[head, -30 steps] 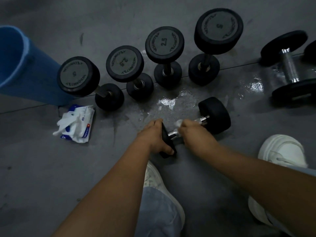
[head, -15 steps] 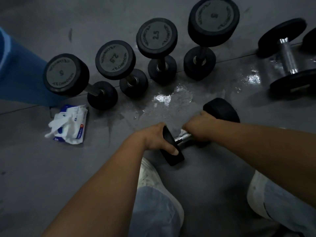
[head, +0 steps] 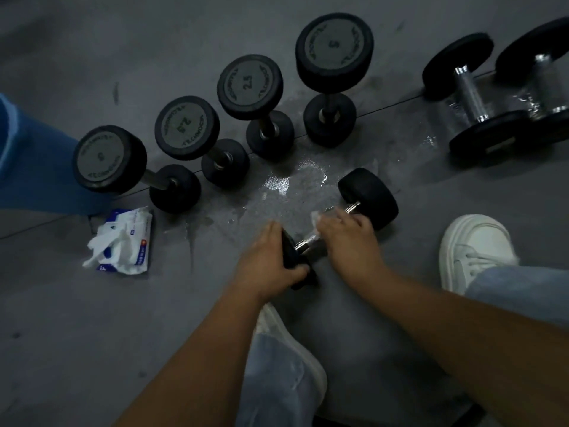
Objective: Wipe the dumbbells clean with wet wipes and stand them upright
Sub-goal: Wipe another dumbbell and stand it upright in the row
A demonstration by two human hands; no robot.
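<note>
Wiping step, mid-task: a small dumbbell [head: 368, 195] lies on the grey floor [head: 92, 334] before the person, w/ four upright dumbbells [head: 249, 84] in a row behind. The left hand [head: 271, 257] curls round its near rubber head, steadying; the right hand [head: 348, 238] clasps a white wet wipe [head: 315, 217] over the shiny chrome handle [head: 303, 241]. Next, prob.: rub the matte black round heads, then tip it on end. Glossy wet patch nearby; soft wipe pack [head: 126, 241] at left.
</note>
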